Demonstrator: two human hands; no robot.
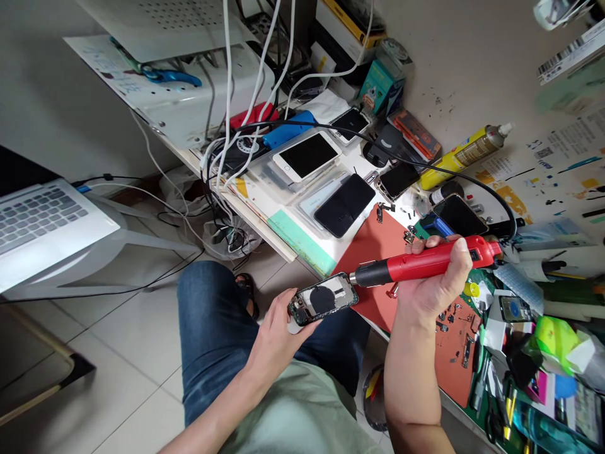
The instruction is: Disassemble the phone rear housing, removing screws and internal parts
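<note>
My left hand (278, 321) grips one end of an opened phone housing (324, 299), tilted above my lap. Its inside faces up and shows a dark round pad on a pale plate. In my right hand (442, 284) is a red heat gun (425, 261) with a black front and a metal nozzle. The nozzle tip is right at the far edge of the housing; whether they touch I cannot tell. Below the heat gun lies a reddish-brown work mat (373, 239) with small metal parts on it.
A black phone (345, 205) and a white phone (307, 156) lie on the bench beyond. A yellow spray can (463, 154) leans at the back. The heat gun's black cable (505, 205) arcs over the bench. Tools and scissors (495, 416) crowd the right; a laptop (47, 233) stands left.
</note>
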